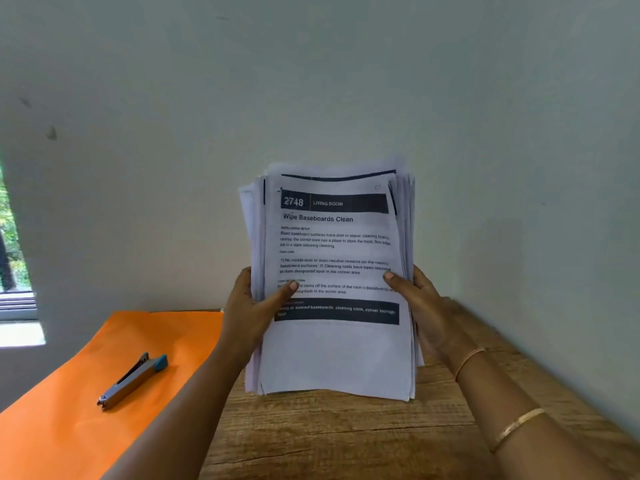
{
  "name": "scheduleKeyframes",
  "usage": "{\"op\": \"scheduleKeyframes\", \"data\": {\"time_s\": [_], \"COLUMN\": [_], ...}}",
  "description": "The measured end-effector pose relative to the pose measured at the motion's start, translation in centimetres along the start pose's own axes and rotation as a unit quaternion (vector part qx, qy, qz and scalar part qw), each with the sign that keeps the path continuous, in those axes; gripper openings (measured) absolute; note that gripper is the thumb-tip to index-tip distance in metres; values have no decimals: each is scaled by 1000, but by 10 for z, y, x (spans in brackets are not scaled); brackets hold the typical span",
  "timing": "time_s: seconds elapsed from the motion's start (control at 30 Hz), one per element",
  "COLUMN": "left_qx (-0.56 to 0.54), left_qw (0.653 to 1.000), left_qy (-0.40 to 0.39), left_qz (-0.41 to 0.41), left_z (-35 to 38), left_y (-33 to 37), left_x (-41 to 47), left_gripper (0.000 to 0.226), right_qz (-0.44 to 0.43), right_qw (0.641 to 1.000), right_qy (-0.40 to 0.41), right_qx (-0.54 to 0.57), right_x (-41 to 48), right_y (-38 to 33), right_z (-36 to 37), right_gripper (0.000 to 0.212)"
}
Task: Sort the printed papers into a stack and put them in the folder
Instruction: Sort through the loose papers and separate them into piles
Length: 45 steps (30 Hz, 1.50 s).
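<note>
Standing upright on its lower edge on the wooden table (346, 441), the stack of printed papers (332, 348) is held centre scene, in my judgement to square its uneven edges, which splay at the top and sides. The left hand (256, 313) grips the left edge, thumb across the front sheet; the right hand (420, 306) grips the right edge likewise. The orange folder (86, 393) lies closed to the left, a stapler (133, 381) resting on it.

White printed paper stack (336, 355): matt. Brown wooden worktop (329, 438): rough-grained. Flat orange folder (86, 427): smooth. Grey metal stapler (133, 381), blue plastic tip.
</note>
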<state>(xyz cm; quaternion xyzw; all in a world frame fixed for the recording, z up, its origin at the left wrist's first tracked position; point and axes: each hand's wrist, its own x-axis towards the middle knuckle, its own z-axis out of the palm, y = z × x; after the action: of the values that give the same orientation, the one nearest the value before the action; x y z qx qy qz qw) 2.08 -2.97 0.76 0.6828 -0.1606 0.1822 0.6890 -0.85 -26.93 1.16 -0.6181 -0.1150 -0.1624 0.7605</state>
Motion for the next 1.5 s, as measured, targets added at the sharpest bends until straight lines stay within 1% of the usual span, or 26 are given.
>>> {"op": "scheduleKeyframes", "data": {"time_s": [0.07, 0.13, 0.17, 0.2, 0.3, 0.33, 0.37, 0.43, 0.5, 0.53, 0.57, 0.63, 0.67, 0.77, 0.87, 0.93, 0.97, 1.03, 1.07, 1.1, 1.17, 1.23, 1.3, 1.33, 1.43, 1.5], "left_qx": [-44, -95, -119, -137, -174, -179, -181, -171, -129, -97, -55, 31, 63, 88, 43, -15, -46, -87, -102, -123, -185, -240, -267, -270, -273, -282], "left_qw": [999, 995, 992, 990, 984, 983, 983, 984, 989, 991, 992, 991, 990, 993, 994, 990, 986, 976, 970, 964, 946, 928, 916, 913, 910, 913], "left_qy": [-1, -4, -8, -12, -21, -22, -24, -34, -56, -74, -94, -121, -119, -77, -31, 15, 40, 75, 86, 96, 112, 127, 138, 138, 115, 102], "left_qz": [-14, -32, -36, -36, -30, -27, -23, -24, -39, -50, -55, -43, -33, -35, -93, -138, -157, -187, -201, -216, -243, -256, -267, -272, -291, -277], "left_z": [0, 0, 0, 0, 3, 5, 7, 11, 10, 9, 7, 1, 0, -4, -3, 0, 0, 1, 2, 4, 7, 12, 19, 23, 32, 29], "left_y": [1, 2, 2, 1, 0, 1, 2, 6, 9, 8, 6, 2, 1, -2, -9, -14, -16, -20, -20, -19, -14, -10, -12, -15, -19, -19], "left_x": [3, 2, 1, -1, -5, -6, -6, -5, -6, -7, -7, -6, -5, -2, -1, -1, -1, -2, -2, -2, -2, -4, -8, -11, -18, -16], "left_gripper": [60, 49, 43, 39, 41, 39, 38, 36, 31, 27, 21, 10, 7, 9, 13, 14, 15, 19, 20, 21, 20, 20, 22, 23, 27, 30], "right_qz": [13, 27, 25, 20, -22, -39, -55, -75, -78, -74, -67, -52, -49, -39, 29, 88, 112, 138, 143, 140, 131, 137, 139, 140, 143, 145], "right_qw": [1000, 999, 999, 998, 998, 997, 997, 996, 995, 996, 996, 998, 998, 998, 999, 996, 994, 988, 984, 978, 966, 958, 957, 961, 980, 985], "right_qy": [-2, -8, -8, -4, 33, 38, 35, 34, 39, 42, 40, 40, 45, 39, 9, -13, -20, -27, -27, -28, -46, -81, -102, -90, -2, 11], "right_qx": [17, 34, 44, 51, 54, 51, 49, 41, 42, 40, 39, 24, 10, -33, -28, -17, -5, 56, 104, 150, 217, 237, 235, 220, 139, 94], "right_x": [1, 1, 1, 1, 0, 0, 0, -1, -2, -3, -3, -4, -4, -2, -5, -7, -8, -8, -8, -7, -8, -12, -18, -20, -17, -15], "right_y": [0, 2, 4, 6, 8, 8, 9, 7, 5, 4, 5, 5, 4, 7, 8, 7, 6, 7, 8, 9, 10, 11, 18, 22, 35, 31], "right_z": [-3, -7, -9, -10, -5, -2, 0, 2, 1, 0, -1, -1, -1, -3, -8, -14, -16, -20, -20, -18, -8, 11, 31, 40, 47, 37], "right_gripper": [65, 86, 89, 83, 27, 23, 34, 67, 75, 71, 59, 23, 14, 11, 18, 23, 31, 67, 77, 77, 69, 67, 52, 45, 22, 20]}}
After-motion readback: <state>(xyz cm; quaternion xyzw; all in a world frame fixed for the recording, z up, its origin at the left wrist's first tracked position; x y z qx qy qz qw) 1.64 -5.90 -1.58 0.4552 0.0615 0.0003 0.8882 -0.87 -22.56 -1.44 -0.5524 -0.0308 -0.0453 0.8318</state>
